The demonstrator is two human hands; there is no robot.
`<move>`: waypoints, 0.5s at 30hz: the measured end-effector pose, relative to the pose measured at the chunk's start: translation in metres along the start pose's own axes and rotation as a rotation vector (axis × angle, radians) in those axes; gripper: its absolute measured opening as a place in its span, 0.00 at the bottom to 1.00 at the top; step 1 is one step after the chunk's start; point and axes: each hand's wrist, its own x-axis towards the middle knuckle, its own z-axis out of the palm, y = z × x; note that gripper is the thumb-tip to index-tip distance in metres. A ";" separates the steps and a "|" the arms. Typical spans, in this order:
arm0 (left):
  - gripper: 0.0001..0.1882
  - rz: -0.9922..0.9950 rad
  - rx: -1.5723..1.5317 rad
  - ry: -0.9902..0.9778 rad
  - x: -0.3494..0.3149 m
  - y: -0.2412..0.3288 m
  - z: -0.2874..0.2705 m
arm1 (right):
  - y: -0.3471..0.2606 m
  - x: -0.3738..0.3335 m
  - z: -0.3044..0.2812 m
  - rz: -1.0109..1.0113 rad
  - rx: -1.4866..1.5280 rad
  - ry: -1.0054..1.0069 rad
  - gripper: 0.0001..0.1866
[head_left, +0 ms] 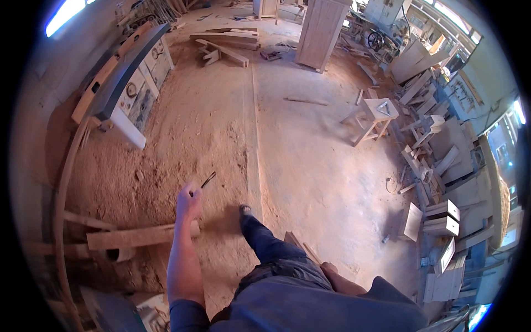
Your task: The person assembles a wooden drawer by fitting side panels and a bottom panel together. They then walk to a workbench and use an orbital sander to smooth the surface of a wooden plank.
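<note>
My left hand point(189, 202) is raised in front of me on the left, fingers closed around a thin dark object point(208, 180) with a narrow looped tip; its exact kind is too small to tell. Low at my right side, my right hand point(330, 269) is curled at the end of a narrow wooden board point(301, 246) and seems to grip it. My body hides the rest of that hand and part of the board. One leg point(268, 238) is stretched forward in mid-stride over the dusty floor.
A long bench with a dark top point(133, 66) stands at the left wall. Ahead lie stacked planks point(227, 39) and a tall wooden cabinet point(322, 33). At right are a stool point(379, 113), drawers point(442, 218) and leaning boards. A beam point(133, 238) lies near left.
</note>
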 end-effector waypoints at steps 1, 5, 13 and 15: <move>0.21 0.100 0.139 0.047 0.026 -0.053 -0.008 | -0.037 0.008 -0.002 -0.051 -0.020 -0.017 0.23; 0.16 -0.585 -0.144 -0.227 0.054 -0.103 -0.002 | -0.114 0.078 -0.036 -0.223 0.003 -0.057 0.26; 0.12 -1.194 -0.235 -0.249 -0.042 -0.211 -0.056 | -0.367 0.066 -0.185 -0.131 -0.095 -0.022 0.24; 0.11 -1.222 -0.221 -0.264 0.000 -0.218 -0.047 | -0.422 0.088 -0.206 -0.141 -0.103 0.005 0.27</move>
